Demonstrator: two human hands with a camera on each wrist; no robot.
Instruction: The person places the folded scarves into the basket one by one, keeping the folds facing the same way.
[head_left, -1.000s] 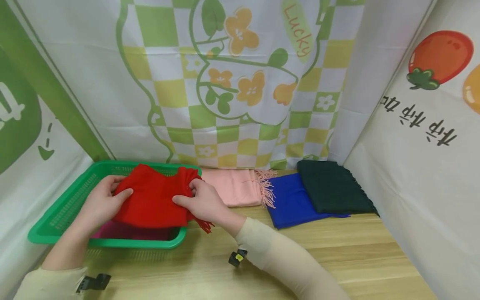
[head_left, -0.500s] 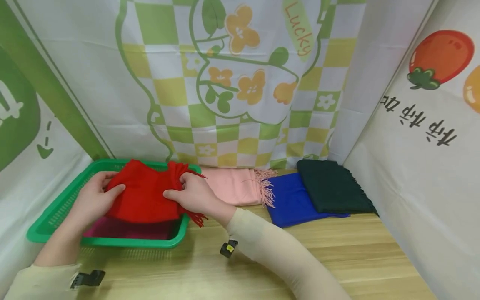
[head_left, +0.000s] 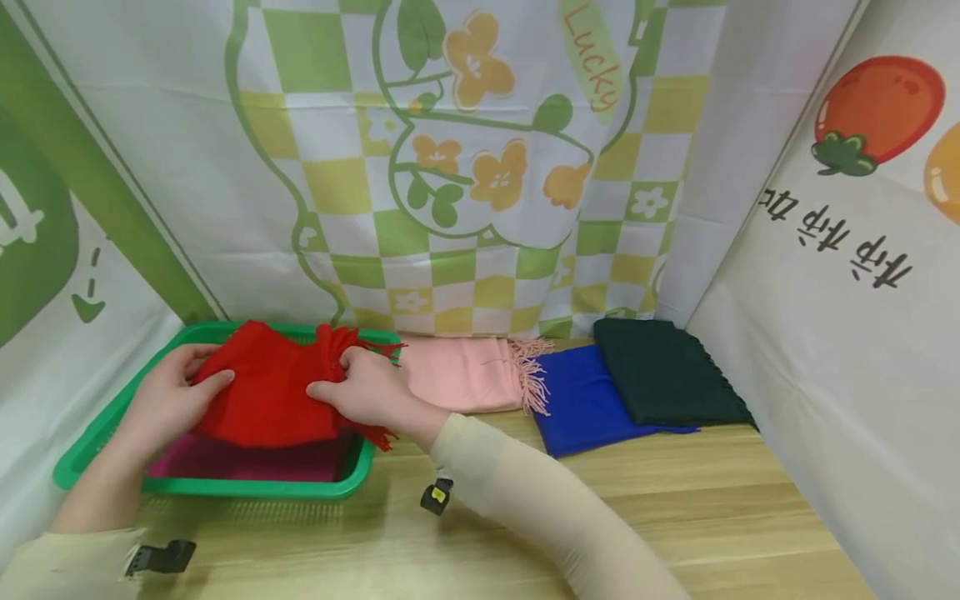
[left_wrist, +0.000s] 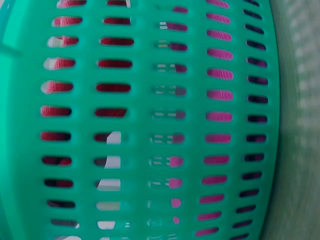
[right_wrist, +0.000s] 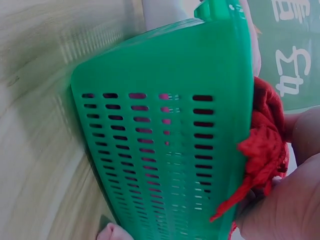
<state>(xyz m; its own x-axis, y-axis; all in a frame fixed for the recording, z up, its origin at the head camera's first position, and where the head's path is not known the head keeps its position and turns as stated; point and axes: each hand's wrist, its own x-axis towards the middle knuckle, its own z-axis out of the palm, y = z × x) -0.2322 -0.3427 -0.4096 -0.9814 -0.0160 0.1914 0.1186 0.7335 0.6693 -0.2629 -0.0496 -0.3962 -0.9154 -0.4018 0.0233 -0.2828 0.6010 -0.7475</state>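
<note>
**Red scarf carried leftward over the basket**

Head view: since a second ago both hands have shifted the folded red fringed scarf leftward, so it now sits more fully over the green slotted plastic basket, above a magenta cloth. The left hand grips its left edge, the right hand pinches its right edge.

Left wrist view: only the basket wall; red and magenta show through the slots.

Right wrist view: red fringe hangs over the basket's rim, beside the right hand.

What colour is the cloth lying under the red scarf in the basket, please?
Magenta cloth, under the red scarf in the basket; head view shows it best.
</note>
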